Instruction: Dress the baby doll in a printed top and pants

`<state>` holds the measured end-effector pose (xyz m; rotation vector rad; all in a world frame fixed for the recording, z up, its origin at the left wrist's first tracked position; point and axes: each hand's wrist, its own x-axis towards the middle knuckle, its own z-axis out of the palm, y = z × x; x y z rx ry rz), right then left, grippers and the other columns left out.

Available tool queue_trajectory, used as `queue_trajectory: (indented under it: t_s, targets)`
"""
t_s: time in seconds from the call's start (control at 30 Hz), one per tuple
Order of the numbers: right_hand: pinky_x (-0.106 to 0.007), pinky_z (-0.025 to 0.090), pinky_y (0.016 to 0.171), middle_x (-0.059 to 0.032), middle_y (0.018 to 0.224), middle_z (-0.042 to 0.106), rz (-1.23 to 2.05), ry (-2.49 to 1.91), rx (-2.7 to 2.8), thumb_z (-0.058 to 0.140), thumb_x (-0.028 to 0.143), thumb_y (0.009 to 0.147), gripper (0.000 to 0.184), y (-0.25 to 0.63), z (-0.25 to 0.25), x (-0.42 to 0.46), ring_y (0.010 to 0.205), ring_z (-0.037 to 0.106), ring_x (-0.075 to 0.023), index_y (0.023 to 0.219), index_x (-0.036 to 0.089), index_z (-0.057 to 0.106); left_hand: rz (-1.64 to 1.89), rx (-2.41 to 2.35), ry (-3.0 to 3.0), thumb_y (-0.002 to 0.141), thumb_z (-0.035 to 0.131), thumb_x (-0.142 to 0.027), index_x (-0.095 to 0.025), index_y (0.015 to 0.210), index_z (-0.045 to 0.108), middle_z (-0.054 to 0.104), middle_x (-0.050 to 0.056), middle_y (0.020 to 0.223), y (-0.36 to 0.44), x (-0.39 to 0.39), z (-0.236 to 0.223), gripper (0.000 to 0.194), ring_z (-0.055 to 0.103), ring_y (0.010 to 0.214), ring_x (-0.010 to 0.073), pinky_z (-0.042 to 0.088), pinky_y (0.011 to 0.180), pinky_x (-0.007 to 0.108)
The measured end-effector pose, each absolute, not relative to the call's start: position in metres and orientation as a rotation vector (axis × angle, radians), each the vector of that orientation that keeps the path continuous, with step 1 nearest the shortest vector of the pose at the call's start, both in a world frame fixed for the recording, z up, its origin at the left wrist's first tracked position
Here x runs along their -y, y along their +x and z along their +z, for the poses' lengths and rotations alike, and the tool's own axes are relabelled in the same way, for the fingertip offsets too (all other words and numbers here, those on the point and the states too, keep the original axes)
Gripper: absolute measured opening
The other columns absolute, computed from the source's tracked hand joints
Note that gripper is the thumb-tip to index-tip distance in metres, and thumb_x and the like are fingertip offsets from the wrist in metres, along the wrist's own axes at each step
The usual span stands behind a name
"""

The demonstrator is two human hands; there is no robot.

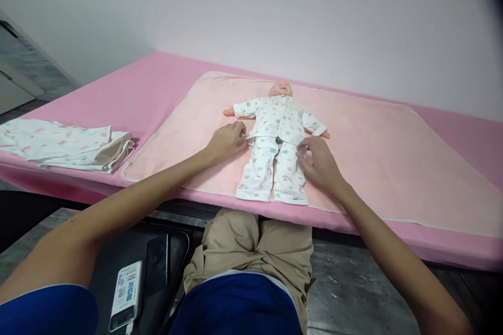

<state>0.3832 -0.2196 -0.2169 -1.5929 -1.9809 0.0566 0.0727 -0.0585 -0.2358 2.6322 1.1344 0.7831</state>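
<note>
A baby doll (282, 87) lies on its back with its head away from me, dressed in a white printed baby shirt (277, 115) and matching baby pants (259, 172). My left hand (228, 141) is closed at the shirt's lower left corner, and the hem there is drawn out toward its fingertips. On the other side, my right hand (321, 163) has curled fingers pinched at the right end of the hem, beside the top of the pants. The fingertips of both hands are partly hidden. A small dark gap shows between the shirt and pants at the middle.
Under the doll a peach blanket (377, 167) covers much of the pink padded table (145, 84). Folded printed cloths (66, 144) lie at the left front edge. Below, a power bank (126, 293) and a dark phone (157, 261) rest on a black seat. A wall stands behind the table.
</note>
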Motion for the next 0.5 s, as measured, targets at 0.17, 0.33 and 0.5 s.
queue_trajectory:
  t_s: [0.17,0.33,0.5]
  targets:
    - [-0.040,0.049,0.085,-0.0084,0.105,0.070,0.149,-1.922,1.615,0.052,0.052,0.110,0.029,0.390,-0.231,0.242,0.092,0.064,-0.0262,0.106,0.024,0.060,0.729,-1.160,2.535,0.096,0.067,-0.038,-0.024,0.093,0.060,0.073,0.007,0.087,0.064,0.077,-0.237,0.016,0.064,0.082,0.0266,0.042,0.073,0.037]
    - [-0.040,0.052,0.085,-0.0076,0.107,0.074,0.579,-2.006,1.634,0.049,0.069,0.111,0.048,0.374,-0.231,0.264,0.093,0.069,-0.0261,0.109,0.025,0.071,0.609,-1.038,2.391,0.106,0.055,-0.061,-0.022,0.084,0.061,0.074,0.009,0.090,0.077,0.114,-0.233,0.045,0.066,0.089,0.0280,0.051,0.092,0.045]
    - [-0.045,0.060,0.097,-0.0110,0.124,0.077,1.004,-1.893,1.362,0.073,0.074,0.097,0.062,0.350,-0.227,0.281,0.110,0.073,-0.0301,0.132,0.023,0.069,0.389,-0.969,1.730,0.088,0.082,-0.065,-0.020,0.111,0.070,0.081,0.012,0.114,0.090,0.132,-0.210,0.051,0.076,0.110,0.0325,0.062,0.091,0.044]
